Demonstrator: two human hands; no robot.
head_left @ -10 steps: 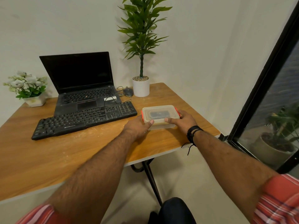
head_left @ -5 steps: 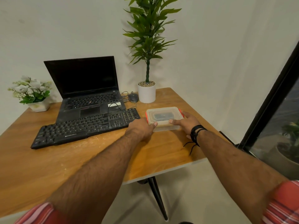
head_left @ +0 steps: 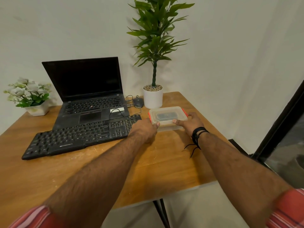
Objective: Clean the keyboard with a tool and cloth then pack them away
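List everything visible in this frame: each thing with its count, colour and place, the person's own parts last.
table: 1, wooden brown, fills lower frame
keyboard: 1, black, table centre-left
laptop: 1, black, open behind keyboard
mouse: 1, dark, beside the tall plant's pot
tall plant: 1, green in white pot, back of table
flower pot: 1, white flowers, far left
box: 1, clear, lid on, orange clips, right of keyboard, something dark inside
wristband: 1, black, right wrist
left hand: grips box's left side
right hand: grips box's right side
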